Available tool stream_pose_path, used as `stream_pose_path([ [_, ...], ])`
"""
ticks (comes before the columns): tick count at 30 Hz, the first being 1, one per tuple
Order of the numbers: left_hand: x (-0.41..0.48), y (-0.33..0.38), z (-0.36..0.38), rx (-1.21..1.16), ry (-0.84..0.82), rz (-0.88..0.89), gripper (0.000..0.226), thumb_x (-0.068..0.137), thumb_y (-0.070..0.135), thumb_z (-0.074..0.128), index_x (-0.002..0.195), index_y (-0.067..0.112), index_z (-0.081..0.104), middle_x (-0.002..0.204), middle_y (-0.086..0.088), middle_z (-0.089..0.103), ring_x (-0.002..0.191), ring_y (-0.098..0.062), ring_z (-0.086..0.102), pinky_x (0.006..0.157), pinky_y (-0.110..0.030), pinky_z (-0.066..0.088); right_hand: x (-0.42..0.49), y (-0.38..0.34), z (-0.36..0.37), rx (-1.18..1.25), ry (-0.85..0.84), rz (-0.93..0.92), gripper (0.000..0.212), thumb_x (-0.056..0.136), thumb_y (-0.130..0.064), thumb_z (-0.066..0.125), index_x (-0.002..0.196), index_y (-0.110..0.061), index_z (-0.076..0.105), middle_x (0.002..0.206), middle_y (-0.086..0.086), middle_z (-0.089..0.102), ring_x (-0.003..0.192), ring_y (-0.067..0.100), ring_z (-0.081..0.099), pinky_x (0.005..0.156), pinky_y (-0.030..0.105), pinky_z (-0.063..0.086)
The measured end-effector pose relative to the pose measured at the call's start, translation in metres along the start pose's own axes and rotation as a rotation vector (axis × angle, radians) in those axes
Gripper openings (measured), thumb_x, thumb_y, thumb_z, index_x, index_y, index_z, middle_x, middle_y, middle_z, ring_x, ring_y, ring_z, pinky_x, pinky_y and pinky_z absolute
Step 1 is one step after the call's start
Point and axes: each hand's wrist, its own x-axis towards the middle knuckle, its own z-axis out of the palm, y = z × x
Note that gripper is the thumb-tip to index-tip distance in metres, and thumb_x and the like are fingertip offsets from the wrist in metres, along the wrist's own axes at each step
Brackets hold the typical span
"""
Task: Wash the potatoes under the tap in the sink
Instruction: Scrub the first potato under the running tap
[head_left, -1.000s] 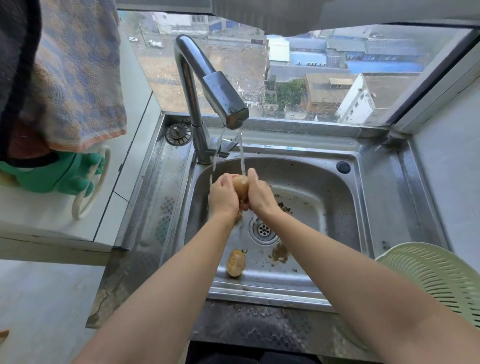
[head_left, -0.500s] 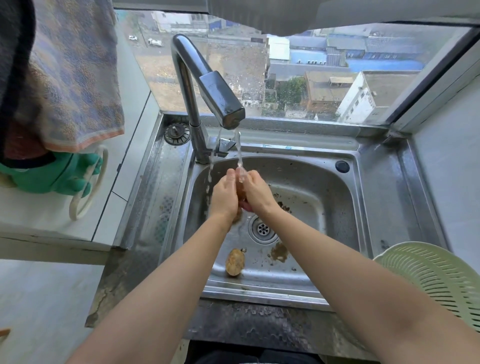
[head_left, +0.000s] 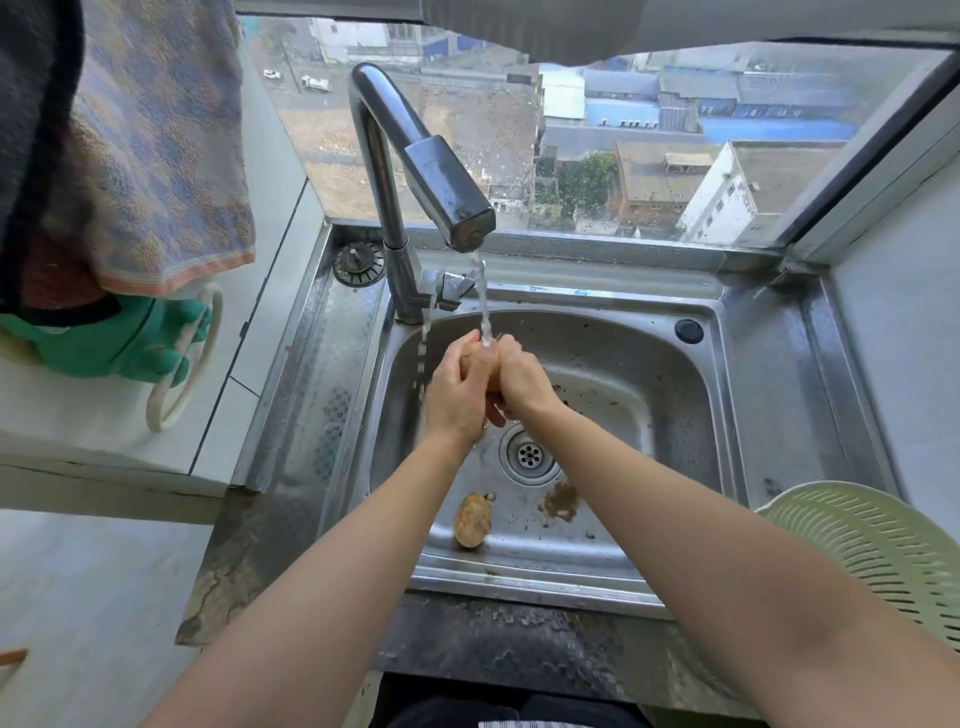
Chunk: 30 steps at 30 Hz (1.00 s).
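Water runs from the steel tap (head_left: 447, 208) onto a light brown potato (head_left: 485, 364) that I hold over the steel sink (head_left: 675, 415). My left hand (head_left: 457, 395) and my right hand (head_left: 519, 379) press around it from both sides, so only a strip of it shows between them. A second potato (head_left: 472, 521), still dirty, lies on the sink floor near the front wall, left of a patch of washed-off dirt (head_left: 561, 501). The drain (head_left: 529, 455) sits just below my hands.
A pale green plastic colander (head_left: 883, 551) stands on the counter at the right. Towels (head_left: 150, 145) and green rubber gloves (head_left: 119, 343) hang at the left. A sink plug (head_left: 358, 263) lies behind the tap's base. A window runs along the back of the sink.
My hands have turned and rubbed the potato under the stream, closing tighter around it, so less of it shows. The second potato has not moved.
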Motion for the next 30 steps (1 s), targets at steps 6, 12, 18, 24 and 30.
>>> stream_pose_path([
  [6, 0.010, 0.006, -0.002, -0.088, 0.098, -0.141, 0.042, 0.103, 0.042, 0.037, 0.107, 0.020, 0.072, 0.088, -0.012, 0.072, 0.070, -0.031, 0.066, 0.065, -0.042, 0.057, -0.020, -0.004, -0.009, 0.144, -0.123, -0.044, 0.044, 0.106, -0.040, 0.020, 0.089, -0.021, 0.056, 0.046, -0.007, 0.052, 0.030, -0.002, 0.044, 0.034, 0.012, 0.034],
  [12, -0.008, 0.014, -0.009, -0.451, -0.176, -0.144, 0.028, 0.103, 0.020, 0.041, 0.093, 0.011, 0.066, 0.063, -0.005, 0.070, 0.048, -0.020, 0.064, 0.043, -0.023, 0.051, -0.011, -0.014, -0.016, 0.119, -0.014, 0.085, 0.054, 0.102, -0.042, 0.022, 0.071, -0.012, 0.054, 0.063, 0.006, 0.055, 0.054, 0.017, 0.048, 0.049, 0.023, 0.036],
  [18, 0.003, 0.012, -0.003, -0.327, 0.001, -0.267, 0.029, 0.102, 0.024, 0.047, 0.100, 0.007, 0.069, 0.066, -0.014, 0.066, 0.036, -0.015, 0.060, 0.031, -0.018, 0.041, -0.013, -0.005, -0.010, 0.110, -0.028, 0.077, 0.055, 0.103, -0.042, 0.020, 0.065, -0.014, 0.049, 0.050, 0.002, 0.045, 0.046, 0.015, 0.037, 0.045, 0.024, 0.028],
  [24, -0.001, 0.009, -0.013, -0.447, -0.217, -0.235, 0.023, 0.100, 0.013, 0.045, 0.098, 0.007, 0.068, 0.075, -0.012, 0.071, 0.050, -0.016, 0.068, 0.039, -0.018, 0.046, -0.015, -0.005, -0.016, 0.157, -0.050, 0.167, 0.050, 0.101, -0.044, 0.021, 0.065, -0.015, 0.041, 0.040, -0.003, 0.037, 0.042, 0.014, 0.029, 0.043, 0.022, 0.023],
  [30, 0.004, 0.011, -0.007, -0.327, -0.037, -0.306, 0.027, 0.102, 0.025, 0.048, 0.088, 0.007, 0.063, 0.050, -0.003, 0.065, 0.035, -0.010, 0.058, 0.031, -0.016, 0.034, -0.015, -0.005, -0.012, 0.074, -0.075, 0.180, 0.053, 0.100, -0.047, 0.019, 0.062, -0.015, 0.040, 0.053, 0.002, 0.040, 0.045, 0.015, 0.030, 0.044, 0.024, 0.024],
])
